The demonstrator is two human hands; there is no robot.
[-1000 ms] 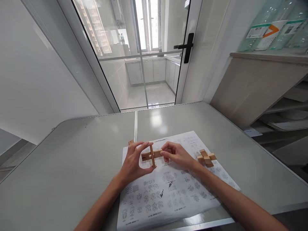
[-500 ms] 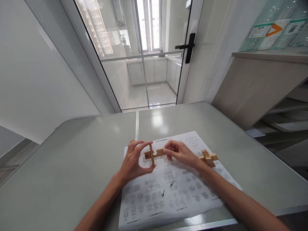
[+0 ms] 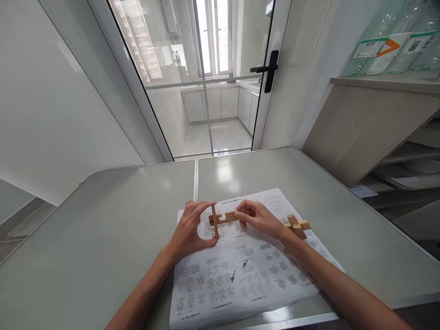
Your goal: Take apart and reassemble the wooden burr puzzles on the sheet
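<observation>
My left hand (image 3: 188,231) holds a slim wooden puzzle piece (image 3: 215,223) by its two ends, between thumb and fingertips. A notched wooden puzzle piece (image 3: 231,216) crosses it and seems to pass through it. Its marked end shows just left of the slim piece. The notched piece's other end is pinched by my right hand (image 3: 255,217). Both pieces are above a printed sheet (image 3: 247,300) covered with small puzzle drawings. Beside my right forearm lies a cross of joined wooden pieces (image 3: 298,227), partly hidden by the arm.
Another bit of wood (image 3: 189,202) peeks out behind my left hand. The grey table (image 3: 137,211) reaches to a glass door (image 3: 220,110) with a black handle (image 3: 271,71). A shelf unit (image 3: 371,119) with plastic bottles (image 3: 392,48) stands to the right.
The notched piece has slid slightly right through the slim piece, so less of its marked end shows on the left. The slim piece has shifted slightly left with my left hand.
</observation>
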